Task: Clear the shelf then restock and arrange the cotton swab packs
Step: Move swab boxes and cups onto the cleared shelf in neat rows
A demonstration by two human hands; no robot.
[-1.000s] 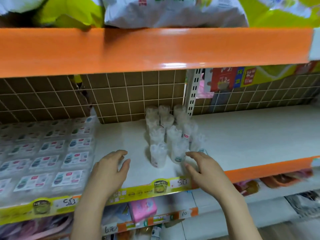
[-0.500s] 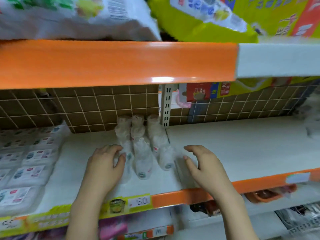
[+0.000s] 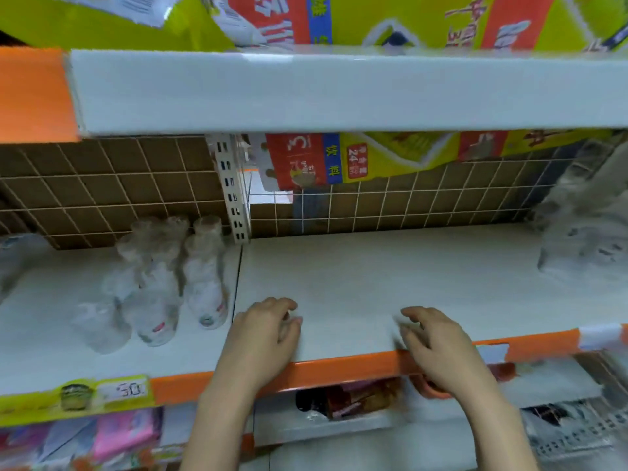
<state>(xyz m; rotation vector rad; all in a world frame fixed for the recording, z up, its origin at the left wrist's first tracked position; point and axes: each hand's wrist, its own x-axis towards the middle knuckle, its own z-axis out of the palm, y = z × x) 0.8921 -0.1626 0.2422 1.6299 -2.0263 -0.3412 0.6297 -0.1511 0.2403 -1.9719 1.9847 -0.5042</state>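
White laminate makes up the shelf point(image 3: 390, 266), its front edge trimmed in orange just under both wrists. Beyond the fingertips a brown wire-grid back panel point(image 3: 102, 185) closes the bay, with a slotted metal upright point(image 3: 232, 195) standing past the left hand's fingers. Above everything hangs the upper shelf's pale front edge point(image 3: 339, 93), loaded with yellow and red boxes point(image 3: 390, 18). Far out to the right of the right hand's fingers, a blurred grey-white bundle point(image 3: 584, 239) lies against the back corner; what it is cannot be told.

Left of the left hand's fingers stands the cluster of clear plastic cotton swab packs point(image 3: 163, 283), upright in rows running toward the back, the nearest one just beside the thumb side but apart from it. A yellow price label point(image 3: 102, 392) sits on the shelf edge below those packs.

Both hands hover low over bare shelf, well apart from each other. The left hand point(image 3: 265, 338) has its fingers loosely curled and holds nothing. The right hand point(image 3: 438, 345) is likewise relaxed, fingers bent downward and blurred, with nothing in its grasp.
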